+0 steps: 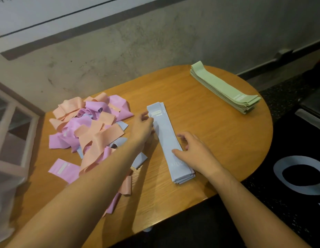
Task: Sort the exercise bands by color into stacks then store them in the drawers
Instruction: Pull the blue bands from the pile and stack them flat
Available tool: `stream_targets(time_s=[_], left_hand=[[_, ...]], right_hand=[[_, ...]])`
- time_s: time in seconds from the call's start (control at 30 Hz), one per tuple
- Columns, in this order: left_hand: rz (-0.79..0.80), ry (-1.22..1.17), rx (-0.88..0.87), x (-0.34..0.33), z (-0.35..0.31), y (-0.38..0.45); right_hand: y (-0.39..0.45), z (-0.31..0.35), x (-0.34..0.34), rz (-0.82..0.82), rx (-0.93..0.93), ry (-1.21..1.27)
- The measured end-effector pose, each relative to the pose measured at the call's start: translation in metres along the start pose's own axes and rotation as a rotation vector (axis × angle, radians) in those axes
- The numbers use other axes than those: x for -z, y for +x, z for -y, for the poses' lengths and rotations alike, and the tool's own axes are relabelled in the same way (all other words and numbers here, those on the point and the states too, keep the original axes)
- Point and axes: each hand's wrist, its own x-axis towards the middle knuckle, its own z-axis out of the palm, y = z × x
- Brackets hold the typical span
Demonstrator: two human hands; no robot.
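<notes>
Two stacks sit on the table; from the blue stack, the heap lies left, green stack far right. My left hand and right hand, fingers relaxed, square blue's edges. A careless nudge could skew it.

Head view: looks forward-down, close over wooden table.

Oval wooden table against concrete wall; dark speckled floor right.
</notes>
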Motion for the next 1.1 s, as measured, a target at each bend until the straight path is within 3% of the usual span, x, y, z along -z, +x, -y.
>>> stream_targets(time_s=[0.2,0.4,0.73,0.97,1.1], left_hand=[[-0.066,0.103,-0.243,0.030,0.003,-0.014],[-0.109,0.224,-0.456,0.086,0.008,-0.022],[-0.316,0.435,-0.560,0.192,0.064,-0.021],[-0.149,0.530,-0.735,0.208,0.099,-0.034],[-0.068,0.659,-0.802,0.195,0.095,-0.032]], right_hand=[[0.006,0.015,-0.008,-0.084,0.098,-0.038],[0.016,0.045,-0.034,-0.058,0.141,0.014],[0.030,0.107,-0.091,0.042,0.296,0.036],[0.051,0.124,-0.120,0.035,0.297,-0.048],[0.061,0.124,-0.127,-0.001,0.184,0.018]])
